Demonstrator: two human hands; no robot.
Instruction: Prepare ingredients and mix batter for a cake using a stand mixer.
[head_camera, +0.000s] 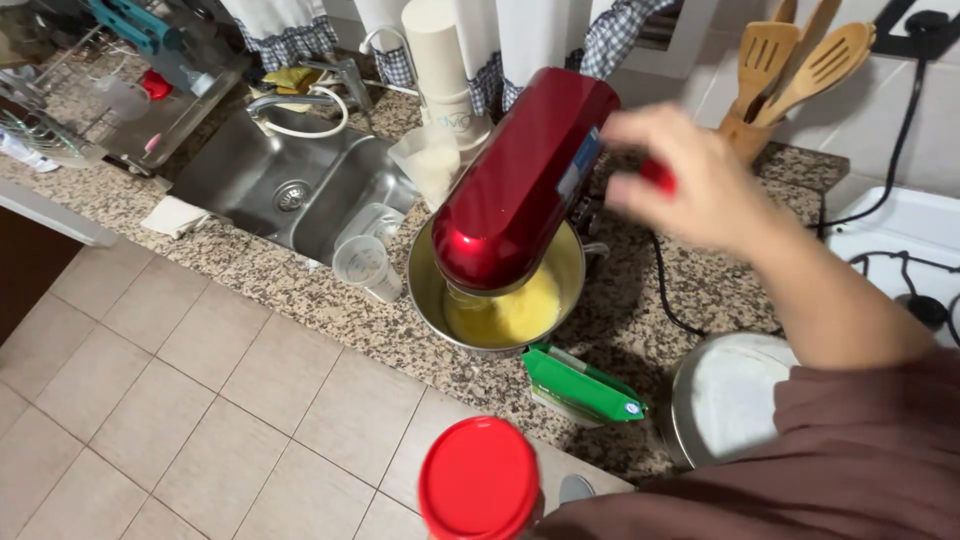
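1. My right hand (690, 185) was raised at the rear of the red stand mixer (520, 180), fingers loosely curled around a small red knob (658, 176); the blur kept me from telling how firm the hold was.
2. The mixer's head was lowered over a steel bowl (430, 300) of pale yellow batter (515, 312), standing on the speckled granite counter (300, 300).
3. My left hand was out of view.
4. A red lid (478, 480) sat on a container at the bottom edge, close to the camera.
5. A green carton (580, 385) lay just in front of the bowl; a clear measuring cup (365, 265) stood to its left.
6. A white round pan (725, 395) rested near my sleeve.
7. A steel sink (290, 180) lay beyond the cup; wooden spoons (800, 60) stood in a holder behind the mixer.
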